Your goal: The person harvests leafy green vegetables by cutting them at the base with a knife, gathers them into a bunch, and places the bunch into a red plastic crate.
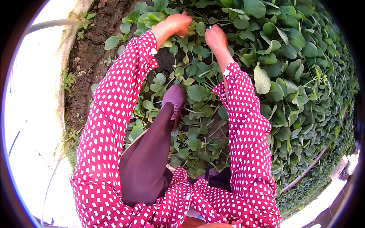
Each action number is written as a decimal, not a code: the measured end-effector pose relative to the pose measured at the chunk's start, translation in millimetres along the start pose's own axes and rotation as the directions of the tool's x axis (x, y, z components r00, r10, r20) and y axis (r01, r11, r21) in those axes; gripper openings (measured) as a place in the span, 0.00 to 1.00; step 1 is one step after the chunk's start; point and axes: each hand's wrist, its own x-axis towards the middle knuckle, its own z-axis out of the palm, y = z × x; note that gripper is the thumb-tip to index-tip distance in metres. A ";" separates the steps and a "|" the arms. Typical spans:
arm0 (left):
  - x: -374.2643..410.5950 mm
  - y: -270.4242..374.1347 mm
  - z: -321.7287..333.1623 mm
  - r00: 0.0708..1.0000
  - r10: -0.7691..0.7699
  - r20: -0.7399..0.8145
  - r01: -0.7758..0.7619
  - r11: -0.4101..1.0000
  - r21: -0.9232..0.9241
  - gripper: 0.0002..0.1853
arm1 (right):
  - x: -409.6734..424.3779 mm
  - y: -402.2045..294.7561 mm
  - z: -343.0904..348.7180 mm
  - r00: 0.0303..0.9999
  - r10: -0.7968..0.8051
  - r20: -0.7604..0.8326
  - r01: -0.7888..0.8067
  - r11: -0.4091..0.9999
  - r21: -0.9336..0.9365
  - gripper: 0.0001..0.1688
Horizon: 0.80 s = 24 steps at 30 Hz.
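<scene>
My left hand (182, 25) is at the top of the view, closed around the pale green stems of a bunch of leafy greens (154, 19), whose leaves spread out to its left. Just to the right, my right hand (216, 35) is closed around the handle of a tool with a thin, dark, curved blade (207, 20), which looks like a sickle. The blade points up and away among the plants; its tip is hard to make out. The two hands are a short way apart. Low leafy plants (196, 92) grow beneath and between my arms.
My shoe (174, 98) stands among the low plants. A dense bed of leafy greens (296, 57) fills the right side. Bare brown soil (88, 54) and a pale border edge (63, 85) run along the left. A hose or pipe (54, 25) reaches over that border.
</scene>
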 end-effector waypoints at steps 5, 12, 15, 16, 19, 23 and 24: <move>-0.6 -4.0 8.5 1.000 -0.019 0.013 0.019 1.000 -0.007 0.24 | -12.7 -8.8 2.7 0.999 0.021 -0.041 -0.021 1.000 -0.015 0.22; -9.6 1.3 10.9 1.000 -0.008 -0.003 0.008 1.000 -0.004 0.24 | -9.8 -8.9 19.7 0.996 -0.041 -0.084 0.039 0.999 -0.029 0.21; -10.8 3.5 8.4 1.000 -0.006 0.004 0.006 1.000 0.013 0.24 | 2.3 4.9 18.2 0.997 0.074 -0.031 -0.072 0.996 0.060 0.22; -11.1 4.1 7.7 1.000 -0.008 0.006 0.008 1.000 0.016 0.24 | 7.1 10.8 19.9 0.995 0.099 -0.011 -0.098 0.991 0.087 0.22; -11.2 1.2 8.9 0.999 -0.035 -0.005 0.035 0.999 0.007 0.24 | 15.8 15.8 26.1 0.990 0.140 0.027 -0.142 0.973 0.183 0.22; -10.2 -8.8 21.1 0.996 -0.037 -0.078 0.035 0.999 -0.029 0.24 | 42.8 27.5 39.7 0.984 0.159 0.078 -0.171 0.968 0.185 0.21; -10.9 -12.4 24.6 0.995 -0.059 -0.085 0.057 0.998 -0.029 0.24 | 46.5 33.1 47.6 0.984 0.162 0.077 -0.175 0.964 0.199 0.15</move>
